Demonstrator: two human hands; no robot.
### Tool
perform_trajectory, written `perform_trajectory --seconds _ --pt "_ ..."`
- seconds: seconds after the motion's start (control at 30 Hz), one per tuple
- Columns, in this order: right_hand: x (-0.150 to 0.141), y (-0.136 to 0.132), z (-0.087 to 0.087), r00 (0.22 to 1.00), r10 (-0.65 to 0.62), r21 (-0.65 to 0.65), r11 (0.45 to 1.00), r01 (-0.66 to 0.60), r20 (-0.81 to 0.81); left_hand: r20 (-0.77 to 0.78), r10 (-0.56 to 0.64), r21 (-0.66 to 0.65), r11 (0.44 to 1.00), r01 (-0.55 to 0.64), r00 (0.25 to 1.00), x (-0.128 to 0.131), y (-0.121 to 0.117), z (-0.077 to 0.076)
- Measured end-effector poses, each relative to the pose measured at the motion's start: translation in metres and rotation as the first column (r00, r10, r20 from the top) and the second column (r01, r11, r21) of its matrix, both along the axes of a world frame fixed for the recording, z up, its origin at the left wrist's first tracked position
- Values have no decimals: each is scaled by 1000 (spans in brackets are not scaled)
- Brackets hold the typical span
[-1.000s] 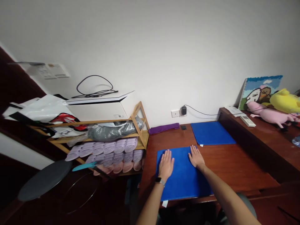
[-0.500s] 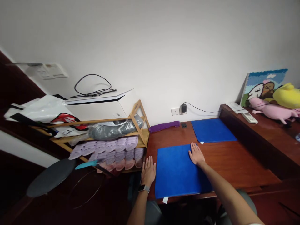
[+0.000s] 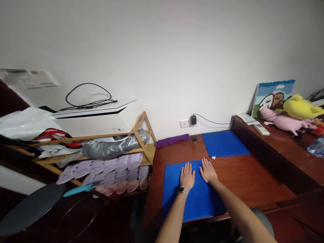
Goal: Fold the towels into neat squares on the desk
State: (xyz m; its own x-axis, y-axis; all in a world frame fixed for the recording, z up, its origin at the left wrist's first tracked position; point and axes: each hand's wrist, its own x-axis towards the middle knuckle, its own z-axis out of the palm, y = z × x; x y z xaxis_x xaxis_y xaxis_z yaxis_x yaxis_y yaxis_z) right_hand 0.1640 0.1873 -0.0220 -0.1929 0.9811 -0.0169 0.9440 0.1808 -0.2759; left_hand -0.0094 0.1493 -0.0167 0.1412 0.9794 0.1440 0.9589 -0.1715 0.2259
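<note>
A blue cloth lies flat on the brown wooden desk near its front edge. My left hand, with a watch at the wrist, rests palm down on the cloth's upper middle, fingers stretched out. Palm down too, my right hand lies at the cloth's upper right edge with its fingers straight. Neither hand grips anything. Farther back on the desk lies a second blue cloth, its white tag toward my right hand. A folded purple cloth sits along the wall.
Left of the desk stands a wooden rack with lilac slippers, a white box and a plastic bag. On the raised right surface are a remote, a pink plush toy and a plastic bottle.
My left hand has moved right, from beside the front cloth's left edge onto its upper middle. My right hand stays near the upper right edge. The view has shifted slightly right.
</note>
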Motion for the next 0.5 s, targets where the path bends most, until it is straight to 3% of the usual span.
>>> perform_trajectory --seconds 0.27,0.37,0.5 --pt "0 2 1 1000 13 -15 1000 -12 17 17 -91 8 996 90 996 45 32 -6" --pt "0 2 2 1000 13 -9 1000 -13 18 -5 -84 4 996 84 996 33 32 -7" --pt "-1 1 5 1000 2 -6 1000 -1 4 -86 -12 6 1000 12 996 -18 30 -4"
